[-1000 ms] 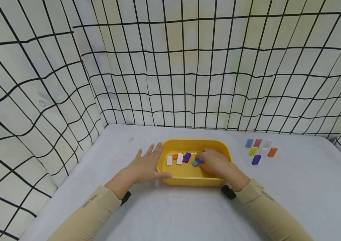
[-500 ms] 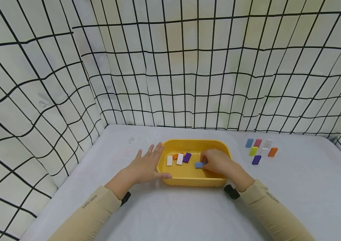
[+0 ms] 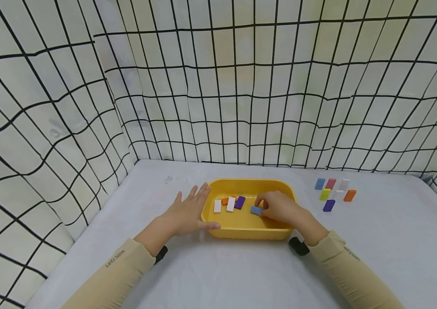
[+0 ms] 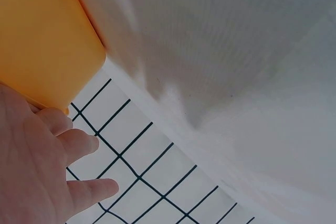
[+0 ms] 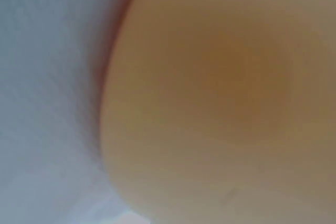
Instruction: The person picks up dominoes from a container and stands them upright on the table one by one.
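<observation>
A yellow tray stands on the white table, with my left hand at its left end. The fingers are spread and straight, touching the rim; the left wrist view shows this hand against the tray's wall. Inside the tray, my right hand pinches a blue domino block low over the floor. Left of it lie a purple block, two white blocks and an orange one, partly covered. The right wrist view holds mostly the blurred tray wall; that hand is hidden there.
Right of the tray, several blocks stand on the table: blue, red, yellow-green, purple, orange and white ones. Black-lined netting over white cloth rises behind and at the sides.
My right hand has shifted slightly right within the tray, and the blue domino block in its fingers has turned and moved a little right. My left hand has stayed in place.
</observation>
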`<move>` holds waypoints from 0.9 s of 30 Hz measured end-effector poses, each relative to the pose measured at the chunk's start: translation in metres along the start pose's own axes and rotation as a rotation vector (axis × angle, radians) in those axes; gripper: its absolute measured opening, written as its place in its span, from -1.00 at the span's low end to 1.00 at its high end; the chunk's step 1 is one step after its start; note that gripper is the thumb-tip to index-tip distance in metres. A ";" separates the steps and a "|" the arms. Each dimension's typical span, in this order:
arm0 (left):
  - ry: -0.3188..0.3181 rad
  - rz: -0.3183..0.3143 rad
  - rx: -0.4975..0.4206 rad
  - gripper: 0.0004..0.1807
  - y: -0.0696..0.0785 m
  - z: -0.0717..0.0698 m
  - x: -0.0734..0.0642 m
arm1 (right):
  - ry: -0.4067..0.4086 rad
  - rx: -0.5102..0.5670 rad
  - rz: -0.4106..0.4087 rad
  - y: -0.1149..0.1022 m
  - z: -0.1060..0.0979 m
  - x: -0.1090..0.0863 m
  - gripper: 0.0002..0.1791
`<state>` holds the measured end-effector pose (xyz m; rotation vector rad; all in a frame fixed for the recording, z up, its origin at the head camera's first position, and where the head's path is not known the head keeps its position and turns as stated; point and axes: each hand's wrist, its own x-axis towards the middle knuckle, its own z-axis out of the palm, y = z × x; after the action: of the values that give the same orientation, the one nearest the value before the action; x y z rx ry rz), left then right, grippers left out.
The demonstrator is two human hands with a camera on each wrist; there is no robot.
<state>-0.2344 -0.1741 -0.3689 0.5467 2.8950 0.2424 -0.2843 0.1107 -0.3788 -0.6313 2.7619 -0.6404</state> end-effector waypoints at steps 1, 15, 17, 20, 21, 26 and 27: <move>0.000 0.000 -0.001 0.30 0.000 0.000 0.000 | 0.001 0.001 0.001 -0.001 0.000 0.000 -0.84; 0.007 -0.007 0.016 0.28 0.000 0.000 0.001 | 0.061 0.050 -0.025 -0.002 -0.004 -0.004 -0.85; 0.003 -0.009 0.014 0.28 0.001 0.000 0.000 | 0.073 0.067 -0.028 -0.002 -0.005 -0.005 -0.86; 0.000 -0.012 0.010 0.28 0.001 0.000 0.000 | 0.102 0.105 -0.039 -0.002 -0.006 -0.007 -0.87; 0.000 -0.012 0.011 0.29 0.001 0.000 0.000 | 0.115 0.119 -0.043 -0.002 -0.007 -0.008 -0.88; 0.007 -0.009 0.012 0.29 0.000 0.002 0.001 | 0.174 0.197 -0.075 -0.001 -0.010 -0.013 -0.94; 0.008 -0.009 0.012 0.29 0.000 0.002 0.001 | 0.185 0.215 -0.079 -0.001 -0.011 -0.015 -0.94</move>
<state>-0.2353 -0.1738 -0.3709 0.5358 2.9080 0.2273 -0.2747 0.1207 -0.3669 -0.6649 2.7900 -1.0462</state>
